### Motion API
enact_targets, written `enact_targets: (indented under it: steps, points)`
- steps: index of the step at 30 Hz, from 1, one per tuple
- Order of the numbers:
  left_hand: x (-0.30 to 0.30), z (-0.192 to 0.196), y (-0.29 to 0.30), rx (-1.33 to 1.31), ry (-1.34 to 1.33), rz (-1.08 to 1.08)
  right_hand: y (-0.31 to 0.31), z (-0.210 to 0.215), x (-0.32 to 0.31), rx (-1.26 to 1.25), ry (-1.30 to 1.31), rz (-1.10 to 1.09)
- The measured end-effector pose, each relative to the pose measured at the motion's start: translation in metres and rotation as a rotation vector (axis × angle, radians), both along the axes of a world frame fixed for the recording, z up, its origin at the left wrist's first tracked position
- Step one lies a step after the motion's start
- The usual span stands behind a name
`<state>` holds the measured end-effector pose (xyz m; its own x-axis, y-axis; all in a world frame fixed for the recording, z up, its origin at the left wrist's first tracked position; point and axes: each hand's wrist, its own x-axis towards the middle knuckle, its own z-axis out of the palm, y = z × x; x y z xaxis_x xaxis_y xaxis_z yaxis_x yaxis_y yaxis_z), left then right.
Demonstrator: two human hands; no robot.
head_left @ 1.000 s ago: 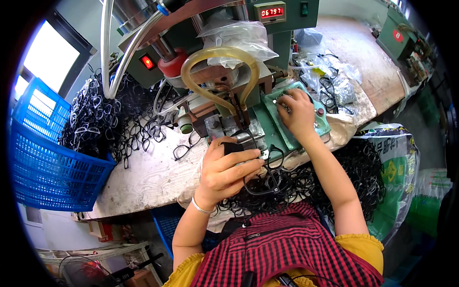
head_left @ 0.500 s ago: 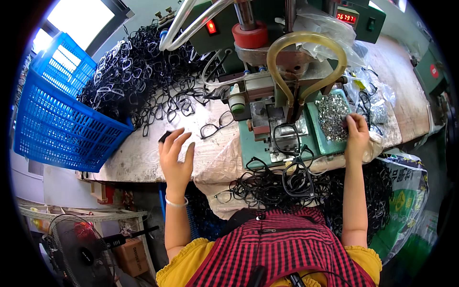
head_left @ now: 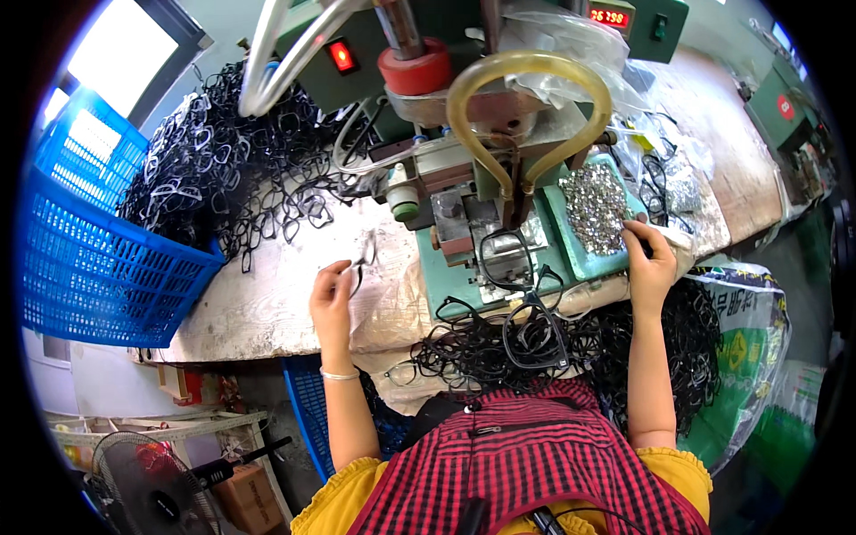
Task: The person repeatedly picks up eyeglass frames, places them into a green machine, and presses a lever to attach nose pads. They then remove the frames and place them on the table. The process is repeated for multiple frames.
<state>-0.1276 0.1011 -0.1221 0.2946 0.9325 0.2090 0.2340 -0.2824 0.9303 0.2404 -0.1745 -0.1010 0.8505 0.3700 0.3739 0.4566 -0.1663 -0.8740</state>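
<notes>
Over the bench left of the machine, my left hand (head_left: 332,303) pinches a dark eyeglass frame (head_left: 367,253), which is smeared by motion. My right hand (head_left: 651,263) is at the right edge of a green tray (head_left: 580,259) heaped with small shiny metal parts (head_left: 593,209). Its thumb and forefinger are pinched together; a dark speck shows at the tips, too small to name. Between my hands stands a green press machine (head_left: 513,134). A black eyeglass frame (head_left: 482,259) sits upright at its metal fixture. Below it, more black frames (head_left: 535,343) are piled against my apron.
A large heap of black eyeglass frames (head_left: 227,143) covers the back left of the bench (head_left: 267,312). Beside it leans a blue plastic basket (head_left: 116,267). A fan (head_left: 152,486) stands low at the left. A green-and-white sack (head_left: 744,339) is at the right. A yellowish hose (head_left: 464,98) loops before the press.
My left hand has closed on the eyeglass frame that lay on the bench and lifted it. My right hand stays at the tray's edge. The whole view has shifted slightly.
</notes>
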Motion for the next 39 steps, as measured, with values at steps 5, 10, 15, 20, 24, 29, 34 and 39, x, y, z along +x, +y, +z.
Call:
enact_targets:
  steps: [5, 10, 15, 20, 24, 29, 34, 39]
  points:
    - [0.037, 0.062, -0.021, -0.034, -0.257, -0.077, 0.035, 0.055, -0.038, 0.114, -0.123, 0.282]
    - [0.062, 0.047, -0.023, 0.121, -0.301, -0.07, 0.088, 0.069, -0.073, 0.308, 0.042, 0.429]
    - [0.072, 0.081, -0.051, 0.237, -0.413, -0.011, 0.091, 0.063, -0.085, 0.417, 0.306, 0.442]
    - [0.107, 0.189, -0.074, 0.676, -0.401, -0.399, 0.089, 0.081, -0.088, 0.458, 0.401, 0.511]
    - [0.117, 0.197, -0.068, 0.624, -0.352, -0.339, 0.088, 0.095, -0.102, 0.48, 0.444, 0.494]
    - [0.12, 0.198, -0.065, 0.659, -0.313, -0.348, 0.088, 0.09, -0.093, 0.403, 0.446, 0.518]
    - [0.123, 0.2, -0.067, 0.618, -0.346, -0.323, 0.093, 0.089, -0.088, 0.41, 0.419, 0.505]
    - [0.119, 0.201, -0.063, 0.619, -0.329, -0.358, 0.092, 0.091, -0.091, 0.386, 0.47, 0.548]
